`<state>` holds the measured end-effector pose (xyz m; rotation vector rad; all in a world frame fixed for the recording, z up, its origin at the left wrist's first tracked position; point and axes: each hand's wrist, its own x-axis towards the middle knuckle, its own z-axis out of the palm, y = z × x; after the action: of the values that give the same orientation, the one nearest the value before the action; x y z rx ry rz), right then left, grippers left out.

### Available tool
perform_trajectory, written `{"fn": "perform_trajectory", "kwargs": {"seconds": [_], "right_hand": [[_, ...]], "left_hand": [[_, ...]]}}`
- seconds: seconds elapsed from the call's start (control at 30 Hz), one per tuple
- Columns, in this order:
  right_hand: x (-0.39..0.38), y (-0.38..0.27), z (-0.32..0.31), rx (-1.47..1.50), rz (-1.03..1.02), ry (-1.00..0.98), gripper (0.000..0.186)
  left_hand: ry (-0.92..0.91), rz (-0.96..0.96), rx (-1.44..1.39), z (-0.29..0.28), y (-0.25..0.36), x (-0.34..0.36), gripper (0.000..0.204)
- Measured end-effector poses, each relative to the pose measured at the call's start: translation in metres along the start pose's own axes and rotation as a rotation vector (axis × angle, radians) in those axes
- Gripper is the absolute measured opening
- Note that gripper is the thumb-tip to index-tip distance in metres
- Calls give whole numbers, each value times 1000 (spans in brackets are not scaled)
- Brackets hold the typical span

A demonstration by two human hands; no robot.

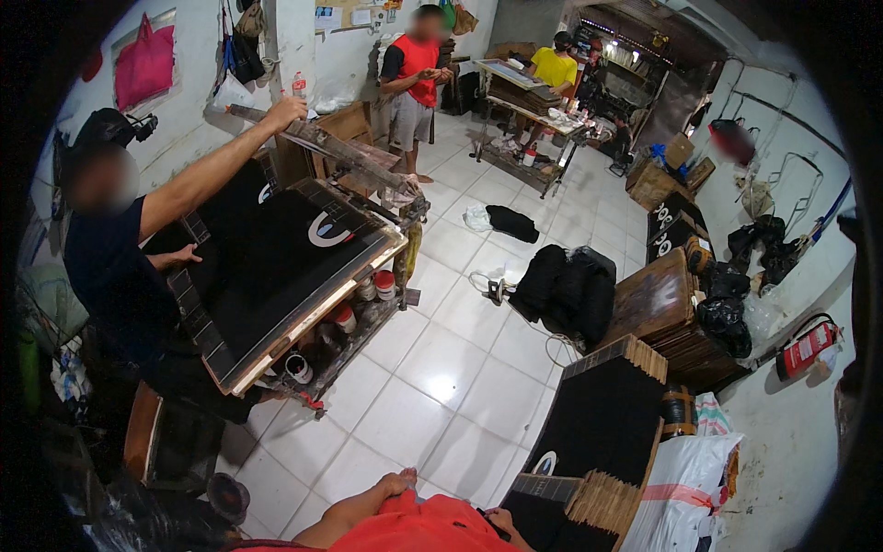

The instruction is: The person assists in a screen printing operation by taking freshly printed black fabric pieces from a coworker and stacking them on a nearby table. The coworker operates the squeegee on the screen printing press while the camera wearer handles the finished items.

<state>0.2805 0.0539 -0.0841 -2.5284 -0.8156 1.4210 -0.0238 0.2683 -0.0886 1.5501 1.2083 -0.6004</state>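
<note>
My left hand (395, 484) is low in the middle, in front of my red shirt (414, 529), its fingers curled. Whether anything is in them is too small to make out. To the right, close to my body, my right hand (504, 526) is closed round a small black object (498, 532) of a kind I cannot tell. Nearest to it lie stacked boards covered with black cloth (598, 423), one piece with a white and blue print. Both hands are apart from the work table.
At left a co-worker in a dark shirt (106, 230) grips a raised frame (322, 143) over a table with black cloth (267, 267). Two people stand farther back. Black bundles (566, 290) and a cable (559, 350) lie on the tiled floor (432, 368). A fire extinguisher (808, 348) hangs right.
</note>
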Motion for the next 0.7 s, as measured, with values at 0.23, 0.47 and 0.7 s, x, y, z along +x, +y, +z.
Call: {"fn": "perform_trajectory", "kwargs": {"seconds": [0.23, 0.47, 0.7], "right_hand": [[-7, -25, 19, 7, 0, -20, 21], [-20, -56, 31, 76, -35, -49, 22], [-8, -53, 23, 113, -96, -84, 24]], "left_hand": [[11, 81, 162, 2, -42, 14, 53], [-22, 87, 384, -5, -81, 36, 53], [113, 93, 392, -11, -89, 22, 52]]}}
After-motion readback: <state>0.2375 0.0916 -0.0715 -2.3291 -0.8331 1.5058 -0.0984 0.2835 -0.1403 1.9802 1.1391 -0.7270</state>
